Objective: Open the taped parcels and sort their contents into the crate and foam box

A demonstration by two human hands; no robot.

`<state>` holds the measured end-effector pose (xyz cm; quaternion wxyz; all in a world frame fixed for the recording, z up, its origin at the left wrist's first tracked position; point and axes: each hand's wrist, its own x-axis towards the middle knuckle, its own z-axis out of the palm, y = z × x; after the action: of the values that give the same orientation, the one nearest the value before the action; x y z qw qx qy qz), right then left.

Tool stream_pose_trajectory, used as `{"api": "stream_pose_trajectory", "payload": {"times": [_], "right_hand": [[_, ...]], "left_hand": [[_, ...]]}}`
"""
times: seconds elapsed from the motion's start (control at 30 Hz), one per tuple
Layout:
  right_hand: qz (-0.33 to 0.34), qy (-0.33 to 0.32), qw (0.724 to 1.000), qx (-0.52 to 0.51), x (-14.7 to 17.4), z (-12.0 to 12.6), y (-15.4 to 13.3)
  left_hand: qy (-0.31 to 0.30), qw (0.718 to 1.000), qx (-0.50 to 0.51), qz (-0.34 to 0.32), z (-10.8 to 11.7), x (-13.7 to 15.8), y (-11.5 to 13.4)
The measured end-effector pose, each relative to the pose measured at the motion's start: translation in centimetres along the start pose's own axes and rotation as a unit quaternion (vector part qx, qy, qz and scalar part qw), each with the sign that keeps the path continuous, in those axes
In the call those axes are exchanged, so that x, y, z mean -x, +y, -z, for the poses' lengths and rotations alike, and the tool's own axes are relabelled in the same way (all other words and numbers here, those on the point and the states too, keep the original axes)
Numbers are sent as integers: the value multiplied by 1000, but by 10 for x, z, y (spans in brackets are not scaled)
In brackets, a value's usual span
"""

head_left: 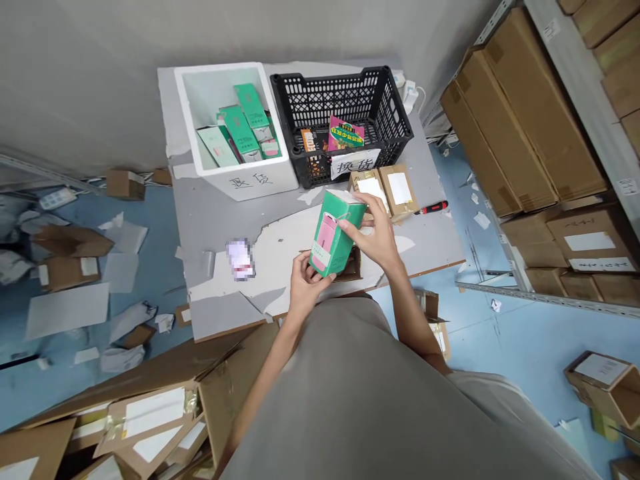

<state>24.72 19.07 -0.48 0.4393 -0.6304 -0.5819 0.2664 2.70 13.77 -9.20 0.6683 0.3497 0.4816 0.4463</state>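
A green box (345, 233) with a pink bottle-like item pictured on its front is held tilted above the near part of the table. My left hand (307, 283) grips its lower end, fingers curled round the bottom corner. At the upper right edge, my right hand (375, 230) has its thumb and fingers on the box near its white top. Partly hidden beneath the green box is an open brown cardboard box (353, 265). Two small cardboard parcels (400, 190) with white labels stand just beyond my right hand.
A white foam bin (265, 180) holds several green boxes. Beside it, a black plastic crate (340, 83) contains colourful packets. A red-black tool (433, 207) and a blurred-out phone-like item (241, 259) lie on the table (215, 200). A big carton (215, 400) of parcels is at lower left; shelving stands right.
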Motion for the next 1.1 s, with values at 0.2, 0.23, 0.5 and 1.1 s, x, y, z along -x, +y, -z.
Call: {"api": "stream_pose_trajectory", "payload": {"times": [0.2, 0.23, 0.5, 1.1], "right_hand": [[-5, 23, 999, 23, -11, -12, -6], [-6, 24, 1000, 16, -12, -13, -4], [-46, 8, 989, -140, -11, -17, 26], [-25, 68, 995, 72, -4, -36, 19]], "left_hand": [[-1, 1000, 0, 9, 0, 11, -5], [-1, 1000, 14, 24, 2, 10, -4], [-79, 978, 102, 161, 20, 0, 11], [30, 999, -12, 18, -13, 8, -19]]}}
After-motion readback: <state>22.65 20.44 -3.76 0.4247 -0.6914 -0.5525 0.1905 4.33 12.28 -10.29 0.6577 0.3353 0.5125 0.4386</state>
